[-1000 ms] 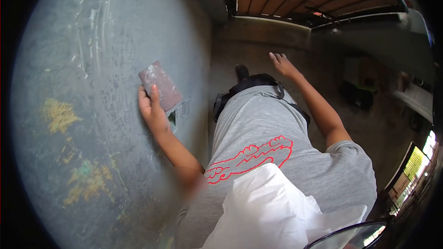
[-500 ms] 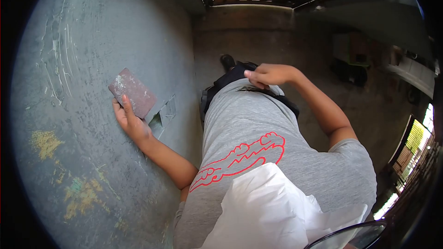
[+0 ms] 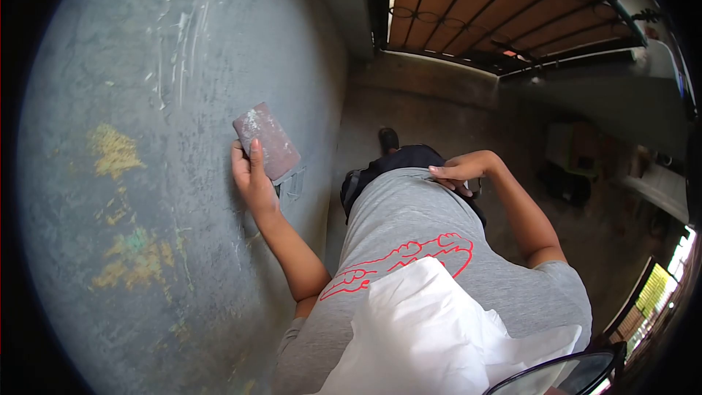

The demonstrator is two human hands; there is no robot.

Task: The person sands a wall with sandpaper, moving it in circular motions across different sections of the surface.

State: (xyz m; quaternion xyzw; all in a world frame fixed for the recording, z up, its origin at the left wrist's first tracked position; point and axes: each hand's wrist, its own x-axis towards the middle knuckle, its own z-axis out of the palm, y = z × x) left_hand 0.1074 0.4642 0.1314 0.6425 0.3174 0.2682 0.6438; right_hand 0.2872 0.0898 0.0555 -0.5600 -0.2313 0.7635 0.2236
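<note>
A reddish-brown sheet of sandpaper (image 3: 270, 145), smeared with white dust, is in my left hand (image 3: 256, 183). My thumb lies over its face while the fingers go behind it, partly hidden. The sheet is close against the grey wall (image 3: 212, 197), overlapping a small rectangular outline (image 3: 294, 184) with a dark gap beside it. My right hand (image 3: 464, 170) is at my waist by the hem of the grey shirt (image 3: 409, 205), fingers loosely extended and partly apart, with nothing seen in them.
White streaks (image 3: 179, 58) and yellowish patches (image 3: 117, 150) mark the wall. Ahead stands a barred metal gate (image 3: 468, 7) with brown panels. Dark objects (image 3: 567, 179) sit on the floor at the right. A white cloth (image 3: 417, 329) and glasses (image 3: 563, 373) fill the lower view.
The view has shifted, bringing the wall and sandpaper further right and more of the gate into sight. My right hand has lowered onto the shirt hem. My left hand still holds the sandpaper.
</note>
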